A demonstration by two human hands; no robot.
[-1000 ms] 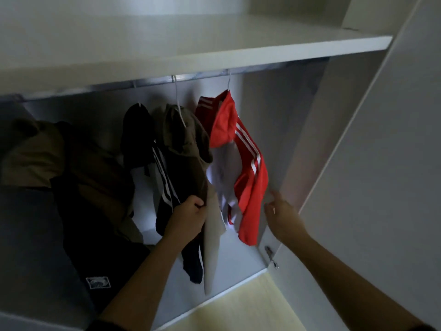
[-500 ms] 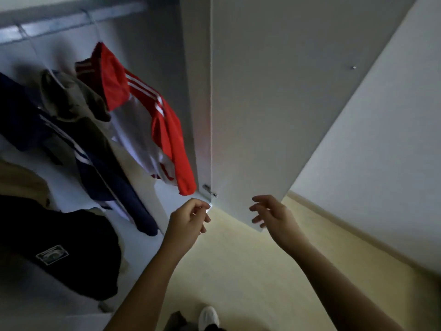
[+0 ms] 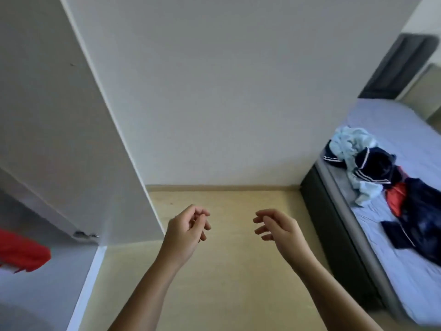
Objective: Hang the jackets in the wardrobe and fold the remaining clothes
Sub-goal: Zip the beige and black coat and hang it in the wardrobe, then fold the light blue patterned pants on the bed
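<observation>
At the far left I am seeing a corner of a red jacket (image 3: 23,255) hanging inside the wardrobe (image 3: 47,297). The white wardrobe door (image 3: 62,120) is standing open just beside it, with a small metal hinge (image 3: 86,234) showing at its lower edge.

Moving right, the left hand (image 3: 185,231) is hovering over the pale wooden floor (image 3: 226,283). Its forearm is reaching forward, and its fingers are curling loosely with the thumb near the fingertips, holding nothing. The right hand (image 3: 278,226) is floating beside it at about the same height, not touching it. Its fingers are hanging slack and slightly spread, and it is gripping nothing either. Both hands are sitting well apart from every garment.

At the right, the remaining clothes (image 3: 379,173) are lying in a heap on the bed (image 3: 393,120): a light blue piece (image 3: 350,144), a navy piece with white stripes (image 3: 377,166), a red piece (image 3: 397,197) and a larger navy piece (image 3: 427,225). Any label on them is blurring too much for me to read.
</observation>
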